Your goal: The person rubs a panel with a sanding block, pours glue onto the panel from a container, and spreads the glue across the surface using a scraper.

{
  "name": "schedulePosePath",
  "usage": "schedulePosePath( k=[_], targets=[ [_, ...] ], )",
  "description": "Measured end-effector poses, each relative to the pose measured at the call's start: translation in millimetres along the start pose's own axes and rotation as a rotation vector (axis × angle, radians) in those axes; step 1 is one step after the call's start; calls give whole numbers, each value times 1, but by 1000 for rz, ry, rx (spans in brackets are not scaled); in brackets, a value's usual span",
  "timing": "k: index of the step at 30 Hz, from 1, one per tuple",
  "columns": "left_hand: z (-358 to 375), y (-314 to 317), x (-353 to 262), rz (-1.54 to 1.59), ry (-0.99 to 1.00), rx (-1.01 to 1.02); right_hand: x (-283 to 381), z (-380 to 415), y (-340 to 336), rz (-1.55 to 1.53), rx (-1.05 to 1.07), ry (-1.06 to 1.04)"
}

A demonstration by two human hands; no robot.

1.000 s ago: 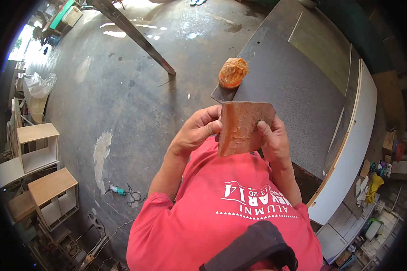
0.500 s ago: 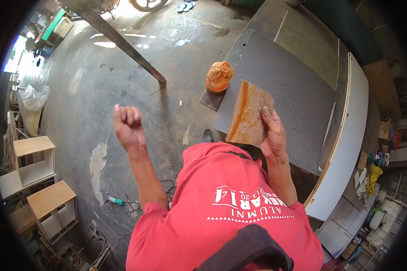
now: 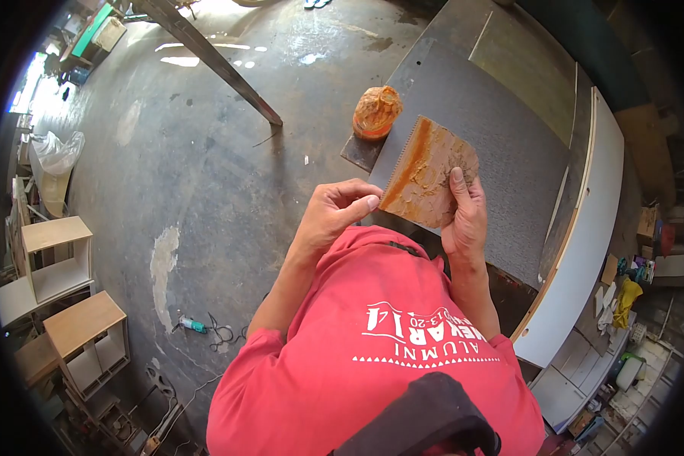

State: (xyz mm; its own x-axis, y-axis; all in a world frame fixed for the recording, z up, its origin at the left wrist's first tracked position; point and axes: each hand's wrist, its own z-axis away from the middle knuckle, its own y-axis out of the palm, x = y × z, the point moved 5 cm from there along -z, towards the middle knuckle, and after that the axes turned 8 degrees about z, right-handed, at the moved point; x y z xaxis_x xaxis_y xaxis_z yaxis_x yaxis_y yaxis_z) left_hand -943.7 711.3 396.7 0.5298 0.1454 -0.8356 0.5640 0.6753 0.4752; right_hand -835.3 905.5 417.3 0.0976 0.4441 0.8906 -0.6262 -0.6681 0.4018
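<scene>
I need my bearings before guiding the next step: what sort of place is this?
Probably a furniture or woodworking workshop: open box-like cabinets stand at the left, a teal tool lies on the floor, and the right hand holds a toothed spreader smeared with orange paste.

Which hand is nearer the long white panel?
Right. The right hand grips the spreader across the grey sheet from the panel; the left hand is farther left.

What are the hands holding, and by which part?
The right hand holds a notched spreader by the edge opposite its teeth; the left hand is at its lower toothed corner.
</scene>
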Motion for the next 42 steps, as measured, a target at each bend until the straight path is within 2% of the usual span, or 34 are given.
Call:
schedulePosePath(
  k=[5,8,10,14,16,20,22,24,26,27,30,31,35,37,39,42],
  targets=[
    [-8,4,-5,-17,-9,95,0,3,-7,31,-1,-28],
    [-11,11,-5,70,-106,117,-2,5,-10,43,34,-22],
    [-14,13,3,161,-201,227,-3,6,-11,38,53,-5],
    [-17,14,14,236,-245,308,-3,5,-8,4,46,31],
    [-12,23,15,419,-270,357,-6,4,-9,-41,47,73],
    [-7,32,6,518,-257,215,-22,2,-4,-217,69,153],
    [-11,23,-10,609,-9,187,-23,0,-5,-259,42,170],
    [-11,2,-41,938,237,180,-18,-7,-20,-346,-54,170],
    [-3,-25,-64,853,452,106,-7,-10,-34,-320,-54,101],
    [0,-32,-69,855,459,103,-1,-12,-39,-296,-55,33],
    [4,-39,-70,388,476,121,6,-9,-38,-221,-37,-9],
    [4,-38,-65,388,480,118,8,-9,-34,-189,-15,-39],
    [1,-5,-36,71,182,15,7,-4,-14,-128,-15,-66],
    [-2,5,-30,150,178,56,8,-1,-6,-85,28,-98],
    [-3,13,-24,215,69,153,8,1,-2,-43,42,-118],
    [-5,12,-21,207,35,186,8,2,-2,1,73,-143]
  ],
)
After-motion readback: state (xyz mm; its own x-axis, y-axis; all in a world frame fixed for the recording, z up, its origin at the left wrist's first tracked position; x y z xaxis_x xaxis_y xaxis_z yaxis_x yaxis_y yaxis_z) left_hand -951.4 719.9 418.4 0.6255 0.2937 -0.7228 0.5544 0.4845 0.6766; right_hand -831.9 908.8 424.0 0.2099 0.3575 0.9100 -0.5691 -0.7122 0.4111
